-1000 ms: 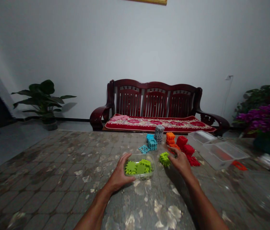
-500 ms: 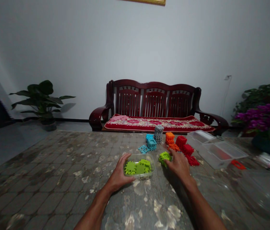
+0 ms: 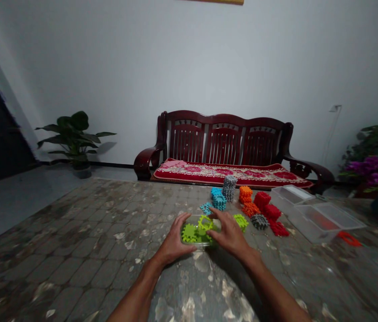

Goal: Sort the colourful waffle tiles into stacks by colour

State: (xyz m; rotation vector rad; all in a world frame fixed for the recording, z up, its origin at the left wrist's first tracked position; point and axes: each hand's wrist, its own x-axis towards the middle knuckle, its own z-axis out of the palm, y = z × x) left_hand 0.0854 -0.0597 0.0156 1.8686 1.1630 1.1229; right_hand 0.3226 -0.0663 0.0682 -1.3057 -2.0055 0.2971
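Note:
My left hand [image 3: 174,240] grips the left side of a small clear plastic container [image 3: 199,246]. Bright green gear-shaped pieces [image 3: 189,232] lie inside it. At the container's right side, my right hand [image 3: 231,235] pinches a ring-like green gear piece [image 3: 201,222], tilted over the others. A short stack of green gear pieces [image 3: 241,222] stands just beyond my right hand. Behind the container are blue gear stacks [image 3: 219,202] and a tall grey stack [image 3: 229,188]. The container's right end is partly hidden by my right hand.
Orange stacks [image 3: 245,194], red stacks [image 3: 272,211] and a dark grey stack [image 3: 260,221] stand to the right. Past them lies an opened clear case [image 3: 323,223] beside an orange-red piece [image 3: 349,239]. A wooden bench [image 3: 209,117] stands behind the patterned table [image 3: 108,223].
My right hand has moved left from the green stack to the container, bringing a green gear piece. The dark grey stack has come into sight. The view has shifted slightly left.

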